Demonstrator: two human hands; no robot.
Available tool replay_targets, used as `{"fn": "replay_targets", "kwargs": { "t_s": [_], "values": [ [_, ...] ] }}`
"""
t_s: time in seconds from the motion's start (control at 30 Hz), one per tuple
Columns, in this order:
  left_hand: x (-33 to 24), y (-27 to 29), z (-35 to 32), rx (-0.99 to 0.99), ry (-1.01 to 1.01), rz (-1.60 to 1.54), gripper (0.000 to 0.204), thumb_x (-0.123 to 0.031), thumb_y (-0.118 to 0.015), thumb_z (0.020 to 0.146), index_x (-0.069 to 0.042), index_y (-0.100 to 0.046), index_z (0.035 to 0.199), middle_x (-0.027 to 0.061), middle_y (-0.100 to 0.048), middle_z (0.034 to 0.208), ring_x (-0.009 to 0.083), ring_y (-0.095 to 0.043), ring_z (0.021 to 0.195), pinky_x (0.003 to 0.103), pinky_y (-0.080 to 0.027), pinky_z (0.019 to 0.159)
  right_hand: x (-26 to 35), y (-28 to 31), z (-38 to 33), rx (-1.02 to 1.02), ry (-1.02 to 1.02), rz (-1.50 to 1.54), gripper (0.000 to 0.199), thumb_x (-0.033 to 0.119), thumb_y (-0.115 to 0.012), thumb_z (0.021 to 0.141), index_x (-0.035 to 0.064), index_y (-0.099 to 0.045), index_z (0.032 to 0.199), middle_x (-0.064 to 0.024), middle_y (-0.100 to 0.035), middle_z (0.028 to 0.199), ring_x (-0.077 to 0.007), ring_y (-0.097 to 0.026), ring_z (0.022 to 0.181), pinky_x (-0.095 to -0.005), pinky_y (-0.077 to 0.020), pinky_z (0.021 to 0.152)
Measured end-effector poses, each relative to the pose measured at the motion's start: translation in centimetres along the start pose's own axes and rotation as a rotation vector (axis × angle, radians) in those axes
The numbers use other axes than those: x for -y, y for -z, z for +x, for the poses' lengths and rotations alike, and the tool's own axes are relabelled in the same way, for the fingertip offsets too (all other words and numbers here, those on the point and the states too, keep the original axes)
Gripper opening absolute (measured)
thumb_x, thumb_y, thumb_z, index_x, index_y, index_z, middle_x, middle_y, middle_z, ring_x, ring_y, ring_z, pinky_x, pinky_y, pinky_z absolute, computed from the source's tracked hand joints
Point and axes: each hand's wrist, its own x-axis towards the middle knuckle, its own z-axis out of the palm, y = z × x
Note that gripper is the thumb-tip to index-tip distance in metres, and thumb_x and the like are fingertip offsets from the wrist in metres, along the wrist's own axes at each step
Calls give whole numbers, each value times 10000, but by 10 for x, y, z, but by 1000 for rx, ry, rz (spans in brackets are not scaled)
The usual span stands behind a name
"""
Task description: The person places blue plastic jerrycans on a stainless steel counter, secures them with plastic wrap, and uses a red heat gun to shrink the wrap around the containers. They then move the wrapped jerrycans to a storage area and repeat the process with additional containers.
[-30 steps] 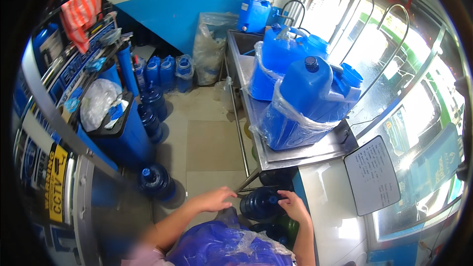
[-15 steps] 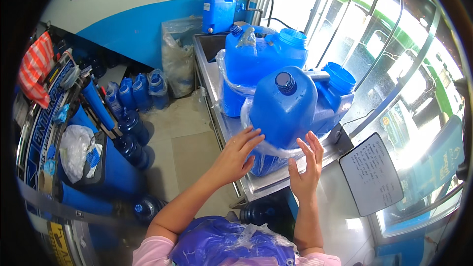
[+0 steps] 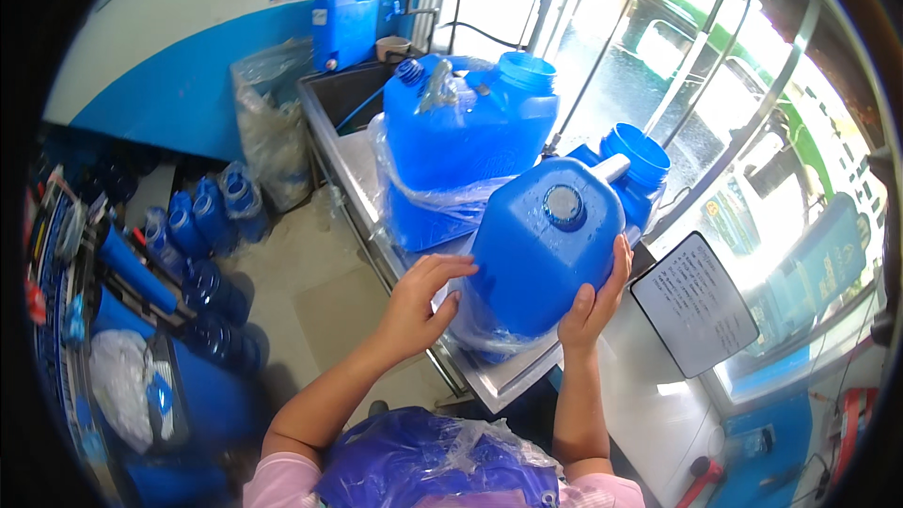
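A blue plastic jug [image 3: 548, 246] with a round screw cap [image 3: 563, 204] stands before me, leaning to the right, with clear plastic wrap [image 3: 484, 327] around its lower part. My right hand [image 3: 595, 306] lies against its lower right side, fingers stretched upward along the edge. On the other side, my left hand [image 3: 421, 303] is open, its fingertips at or just short of the jug's left wall. Both palms face the jug. Behind it stands a larger blue container [image 3: 437, 127] with a wide uncapped mouth, and another open-mouthed blue container [image 3: 640, 155] is partly hidden.
The containers stand on a steel sink counter [image 3: 494, 384] with a dark basin [image 3: 343, 94]. A whiteboard [image 3: 696, 306] leans at the right by the window. Blue bottles [image 3: 212, 216] and large water jugs [image 3: 221, 343] line the floor at left. Tall curved faucets rise behind.
Both hands have come in to the jug; the right now touches its side. The jug now leans more to the right. My view has shifted to the right.
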Motion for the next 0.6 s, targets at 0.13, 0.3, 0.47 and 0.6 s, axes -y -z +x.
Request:
{"fn": "replay_targets", "kwargs": {
  "t_s": [0.13, 0.3, 0.47, 0.6],
  "values": [
    [-28, 5, 65, 16, -277, 83, 476, -71, -649, 775, -62, -577, 1245, 186, -532, 1330, 349, -515, 1208, 427, -404, 1021, -3, -11, -6, -94, -36, 54, 675, 503, -384, 971, -48, -445, 1355, -224, -503, 1333, -408, -414, 1319, -535, -201, 1138],
    [-36, -19, 129, 8, -417, 114, 595, -248, -763, 718, -73, -567, 1252, 207, -471, 1399, 367, -457, 1293, 439, -380, 1056, -1, -6, -9, -106, -80, 18, 698, 534, -389, 966, -49, -459, 1344, -230, -512, 1326, -414, -431, 1306, -537, -223, 1130],
    [-19, -35, 138, -1, -382, 22, 564, -347, -771, 730, -67, -601, 1189, 200, -495, 1391, 383, -508, 1249, 456, -421, 1015, -1, -2, -7, -55, -56, -1, 658, 511, -408, 965, -18, -464, 1352, -221, -484, 1367, -401, -403, 1334, -523, -234, 1133],
    [-6, -40, 132, -44, -409, 43, 534, -365, -766, 738, -69, -616, 1157, 200, -512, 1354, 385, -531, 1188, 448, -439, 962, -3, -4, -7, -73, -69, 27, 653, 516, -408, 961, -9, -473, 1343, -212, -486, 1367, -400, -400, 1336, -523, -218, 1140]
  ]
}}
